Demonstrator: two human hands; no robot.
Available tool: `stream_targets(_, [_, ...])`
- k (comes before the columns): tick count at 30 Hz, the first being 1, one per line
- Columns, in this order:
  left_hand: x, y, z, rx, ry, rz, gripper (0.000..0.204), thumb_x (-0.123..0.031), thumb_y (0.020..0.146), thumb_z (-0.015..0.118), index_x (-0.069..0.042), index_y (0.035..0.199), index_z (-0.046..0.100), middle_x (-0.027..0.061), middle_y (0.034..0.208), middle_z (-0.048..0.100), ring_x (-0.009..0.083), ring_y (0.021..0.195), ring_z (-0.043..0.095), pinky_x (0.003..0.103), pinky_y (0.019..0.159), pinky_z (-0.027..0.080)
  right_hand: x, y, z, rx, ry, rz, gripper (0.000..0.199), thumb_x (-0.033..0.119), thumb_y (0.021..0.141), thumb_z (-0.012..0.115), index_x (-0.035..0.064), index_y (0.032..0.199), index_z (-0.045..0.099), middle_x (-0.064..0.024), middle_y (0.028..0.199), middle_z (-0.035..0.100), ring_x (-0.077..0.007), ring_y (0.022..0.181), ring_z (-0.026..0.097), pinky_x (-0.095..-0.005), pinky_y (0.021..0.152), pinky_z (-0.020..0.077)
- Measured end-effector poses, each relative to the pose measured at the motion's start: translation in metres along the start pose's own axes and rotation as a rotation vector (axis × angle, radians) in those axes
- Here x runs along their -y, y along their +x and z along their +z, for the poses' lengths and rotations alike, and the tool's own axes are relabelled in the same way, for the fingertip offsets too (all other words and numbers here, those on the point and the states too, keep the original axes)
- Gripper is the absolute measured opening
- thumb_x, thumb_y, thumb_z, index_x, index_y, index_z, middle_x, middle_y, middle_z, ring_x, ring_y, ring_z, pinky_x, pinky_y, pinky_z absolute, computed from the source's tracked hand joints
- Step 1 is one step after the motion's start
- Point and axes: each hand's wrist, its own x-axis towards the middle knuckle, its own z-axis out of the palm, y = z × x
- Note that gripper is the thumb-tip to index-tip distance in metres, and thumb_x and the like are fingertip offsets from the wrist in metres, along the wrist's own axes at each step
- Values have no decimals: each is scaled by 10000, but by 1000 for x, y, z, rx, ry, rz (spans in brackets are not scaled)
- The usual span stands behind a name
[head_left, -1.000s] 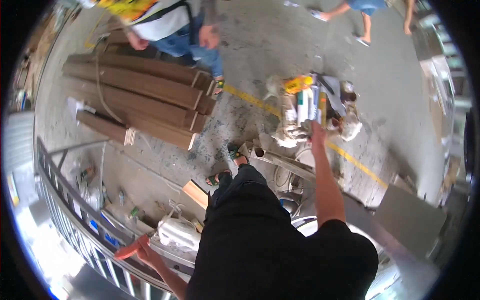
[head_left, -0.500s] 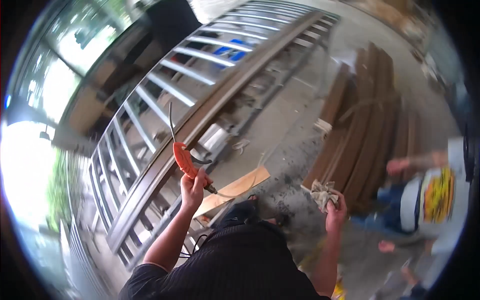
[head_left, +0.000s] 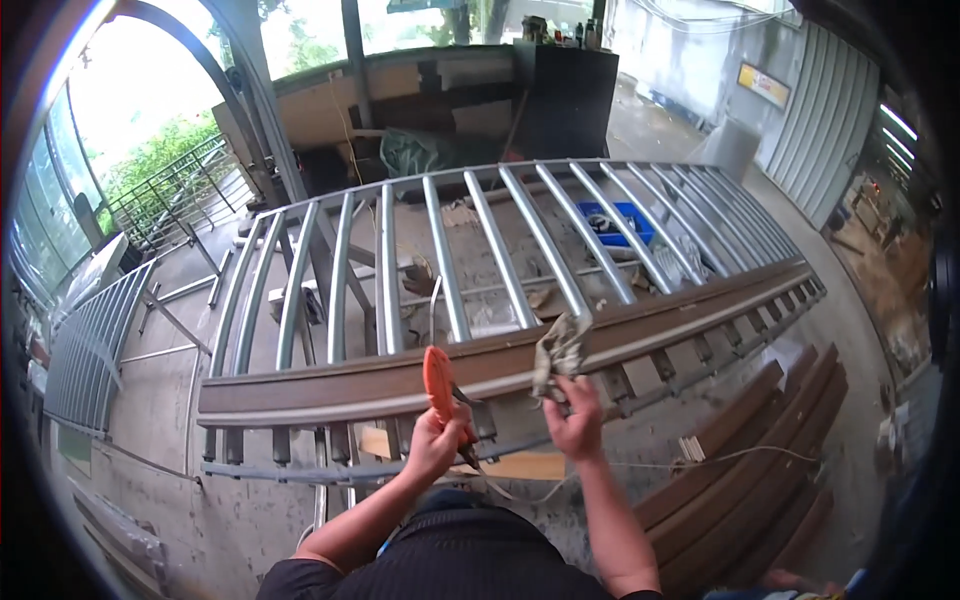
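Observation:
My left hand (head_left: pixel 437 442) is closed round an orange air blow gun (head_left: pixel 438 382), whose thin metal nozzle points up and away. A pale hose (head_left: pixel 520 497) trails from the gun's lower end. In my right hand (head_left: pixel 577 418) is a crumpled, greyish patterned rag (head_left: pixel 562 352), pinched between fingers and thumb. Both hands are over the near side of a long brown board (head_left: pixel 310 392), which lies across a roller rack (head_left: pixel 487 250) with silvery bars. The rag overlaps the board in the picture; whether it touches is unclear.
Several brown boards (head_left: pixel 745 455) lie stacked on the floor at the near right. Beneath the rack is a blue crate (head_left: pixel 648 236). A light wooden plank (head_left: pixel 530 465) shows below the board. Behind the rack stands a dark cabinet (head_left: pixel 565 105). Another bar rack (head_left: pixel 95 345) is at left.
My view has turned to face the rack more squarely. The rag has moved from beside the stacked boards to over the long board. The co-worker at the right has mostly left view.

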Motion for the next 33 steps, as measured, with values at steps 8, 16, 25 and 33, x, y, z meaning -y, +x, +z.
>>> stream_targets(8, [-9, 64, -52, 40, 93, 15, 242, -224, 1027, 546, -22, 908, 608, 28, 759, 645, 76, 676, 595, 240, 615, 468, 48, 11, 80, 247, 155, 164, 678, 349, 806, 815, 40, 1344, 541, -140, 1005, 635, -235, 877, 636, -354, 780, 527])
stream_targets(16, [-24, 111, -10, 347, 615, 387, 329, -320, 967, 629, -12, 1076, 593, 145, 1134, 594, 283, 1063, 579, 399, 940, 461, 33, 7, 88, 469, 891, 607, 249, 223, 912, 732, 49, 1046, 615, 30, 798, 591, -48, 672, 554, -228, 584, 449])
stream_targets(25, [33, 162, 45, 374, 1018, 678, 641, -370, 864, 689, -78, 1394, 477, 189, 1513, 396, 379, 1424, 335, 499, 1152, 296, -70, 96, 45, 87, -5, 340, 215, 206, 879, 723, 26, 844, 611, -135, 726, 624, -308, 656, 613, -409, 645, 486])
stream_targets(33, [50, 156, 31, 330, 1131, 735, 628, -336, 835, 689, 31, 1317, 523, 172, 1398, 499, 331, 1358, 412, 450, 1150, 307, -138, 132, 76, 405, -215, -99, 398, 95, 761, 662, 47, 1156, 663, -148, 1083, 681, -359, 1034, 606, -443, 948, 453])
